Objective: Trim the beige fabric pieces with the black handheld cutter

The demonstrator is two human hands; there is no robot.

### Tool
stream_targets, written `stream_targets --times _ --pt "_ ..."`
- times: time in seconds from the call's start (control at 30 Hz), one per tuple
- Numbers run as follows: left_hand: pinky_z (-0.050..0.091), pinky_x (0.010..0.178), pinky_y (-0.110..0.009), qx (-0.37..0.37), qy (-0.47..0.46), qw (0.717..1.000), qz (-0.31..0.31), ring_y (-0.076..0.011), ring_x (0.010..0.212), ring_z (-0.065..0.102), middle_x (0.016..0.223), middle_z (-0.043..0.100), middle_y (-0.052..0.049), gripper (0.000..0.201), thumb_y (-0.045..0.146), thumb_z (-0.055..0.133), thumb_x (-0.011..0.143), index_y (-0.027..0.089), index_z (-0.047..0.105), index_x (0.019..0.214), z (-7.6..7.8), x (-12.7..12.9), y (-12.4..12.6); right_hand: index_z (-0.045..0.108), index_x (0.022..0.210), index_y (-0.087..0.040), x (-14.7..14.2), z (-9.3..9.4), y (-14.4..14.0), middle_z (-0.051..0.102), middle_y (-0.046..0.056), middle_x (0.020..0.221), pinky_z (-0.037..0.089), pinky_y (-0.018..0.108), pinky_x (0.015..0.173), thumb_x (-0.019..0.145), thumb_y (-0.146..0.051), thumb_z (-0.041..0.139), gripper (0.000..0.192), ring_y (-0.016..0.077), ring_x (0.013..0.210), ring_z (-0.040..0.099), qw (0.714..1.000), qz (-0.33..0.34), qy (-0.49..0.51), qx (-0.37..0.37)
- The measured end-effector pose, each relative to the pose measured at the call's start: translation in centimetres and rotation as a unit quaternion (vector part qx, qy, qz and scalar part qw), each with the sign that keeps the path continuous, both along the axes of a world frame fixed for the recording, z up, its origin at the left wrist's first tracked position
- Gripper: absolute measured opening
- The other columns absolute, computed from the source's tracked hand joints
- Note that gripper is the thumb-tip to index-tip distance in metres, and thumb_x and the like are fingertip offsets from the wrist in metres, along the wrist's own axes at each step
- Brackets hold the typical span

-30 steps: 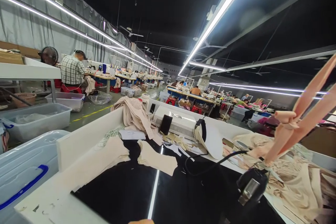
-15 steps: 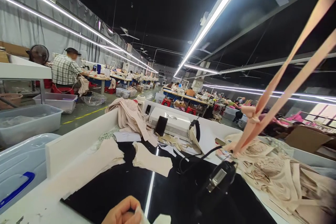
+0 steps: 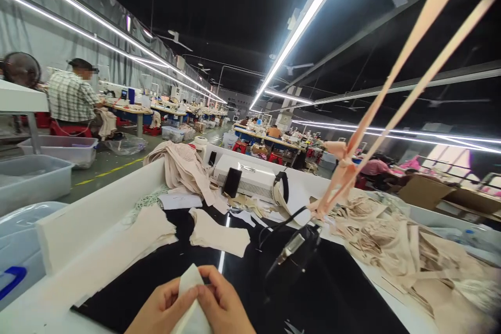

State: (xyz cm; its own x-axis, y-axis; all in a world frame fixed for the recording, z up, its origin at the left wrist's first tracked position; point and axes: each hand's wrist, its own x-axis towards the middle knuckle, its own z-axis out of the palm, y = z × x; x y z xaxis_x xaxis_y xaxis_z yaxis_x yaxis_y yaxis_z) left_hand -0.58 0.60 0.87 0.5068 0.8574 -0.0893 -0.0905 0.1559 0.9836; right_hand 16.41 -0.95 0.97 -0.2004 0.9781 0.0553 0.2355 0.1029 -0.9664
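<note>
My left hand [image 3: 160,309] and my right hand [image 3: 225,302] meet at the bottom edge over the black work surface [image 3: 188,276]. Both pinch a small cream fabric piece [image 3: 190,302] between thumbs and fingers. Just beyond them, two more cream cut pieces [image 3: 217,235] lie on the black surface. A black hand tool with a cable [image 3: 293,258] hangs to the right, tied up by pink straps [image 3: 391,88] that run up to the upper right.
A heap of beige garments [image 3: 395,240] covers the right of the table. A white machine box [image 3: 250,180] and a beige bundle [image 3: 180,167] sit at the back. Clear plastic bins [image 3: 35,177] stand at left. A person in a checked shirt [image 3: 72,96] sits far left.
The view has tilted down and shifted right. Both my hands have come up into view at the bottom edge, and they now hold the cream fabric piece together.
</note>
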Motion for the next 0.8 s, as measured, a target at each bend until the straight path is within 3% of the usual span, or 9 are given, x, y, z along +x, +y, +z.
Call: stream_targets --times 0.1,0.2,0.27,0.33,0.4,0.47,0.53,0.67,0.8 --pt "0.046 0.06 -0.024 0.034 0.01 0.999 0.034 -0.0165 0.065 0.057 0.073 0.065 -0.003 0.072 0.085 0.066 0.078 0.014 0.069 0.089 0.0 0.2 2.2 0.066 0.119 -0.023 1.4 -0.4 1.4 0.062 -0.003 0.067 0.041 0.023 0.055 0.083 -0.083 0.054 0.071 0.013 0.055 0.054 0.999 0.03 0.006 -0.022" --pt "0.039 0.047 -0.023 0.059 0.07 0.994 0.065 -0.0131 0.05 0.049 0.064 0.058 0.001 0.074 0.089 0.055 0.08 0.016 0.064 0.086 0.0 0.5 4.9 0.07 0.111 -0.02 3.3 -1.0 2.9 0.068 0.001 0.072 0.044 0.025 0.057 0.076 -0.079 0.066 0.069 0.0161 0.061 0.06 0.998 0.053 -0.003 -0.029" --pt "0.036 0.042 -0.024 0.106 0.144 0.981 0.081 -0.0129 0.045 0.044 0.059 0.052 0.003 0.075 0.091 0.045 0.083 0.018 0.062 0.086 0.2 0.9 7.0 0.072 0.106 -0.02 4.8 -1.4 4.0 0.073 0.004 0.086 0.047 0.027 0.065 0.074 -0.074 0.07 0.063 0.0195 0.074 0.064 1.0 0.023 -0.013 -0.013" --pt "0.037 0.042 -0.025 0.127 0.176 0.972 0.096 -0.014 0.045 0.046 0.058 0.051 0.003 0.072 0.088 0.045 0.085 0.018 0.061 0.085 0.6 1.5 9.4 0.074 0.103 -0.02 6.5 -1.6 5.1 0.073 0.003 0.084 0.047 0.028 0.068 0.077 -0.066 0.07 0.052 0.0199 0.076 0.064 0.999 -0.038 -0.033 0.003" --pt "0.04 0.046 -0.026 0.148 0.209 0.96 0.111 -0.0155 0.051 0.051 0.061 0.052 0.003 0.064 0.079 0.047 0.092 0.017 0.061 0.083 1.0 2.3 11.8 0.072 0.107 -0.021 8.2 -1.7 6.4 0.066 -0.001 0.069 0.043 0.027 0.06 0.082 -0.061 0.064 0.048 0.0179 0.063 0.059 0.993 -0.109 -0.053 0.009" --pt "0.047 0.054 -0.027 0.172 0.248 0.945 0.122 -0.0175 0.061 0.058 0.065 0.054 0.002 0.055 0.066 0.053 0.098 0.015 0.06 0.077 1.3 3.3 14.2 0.07 0.11 -0.021 9.7 -1.9 7.7 0.065 -0.001 0.069 0.039 0.028 0.051 0.085 -0.062 0.056 0.05 0.0161 0.052 0.054 0.984 -0.164 -0.068 0.014" --pt "0.054 0.067 -0.03 0.19 0.288 0.93 0.128 -0.0197 0.075 0.065 0.079 0.062 -0.001 0.044 0.053 0.058 0.102 0.013 0.065 0.085 1.5 4.1 16.1 0.068 0.111 -0.021 10.9 -2.0 9.1 0.068 0.0 0.073 0.037 0.029 0.048 0.085 -0.063 0.05 0.052 0.0153 0.046 0.051 0.975 -0.204 -0.083 0.023" --pt "0.059 0.089 -0.043 0.206 0.365 0.898 0.132 -0.0246 0.104 0.068 0.123 0.065 -0.009 0.033 0.039 0.065 0.102 0.015 0.064 0.125 1.0 5.3 18.3 0.066 0.109 -0.02 12.3 -2.6 11.4 0.065 -0.001 0.064 0.043 0.033 0.053 0.08 -0.061 0.049 0.054 0.019 0.046 0.055 0.957 -0.254 -0.135 0.042" --pt "0.059 0.092 -0.046 0.215 0.424 0.871 0.126 -0.0254 0.109 0.066 0.129 0.063 -0.011 0.035 0.037 0.065 0.103 0.016 0.062 0.13 -0.1 5.5 18.6 0.065 0.108 -0.019 12.8 -3.8 12.6 0.069 0.003 0.071 0.05 0.037 0.068 0.079 -0.056 0.047 0.05 0.0254 0.063 0.067 0.941 -0.273 -0.193 0.057"
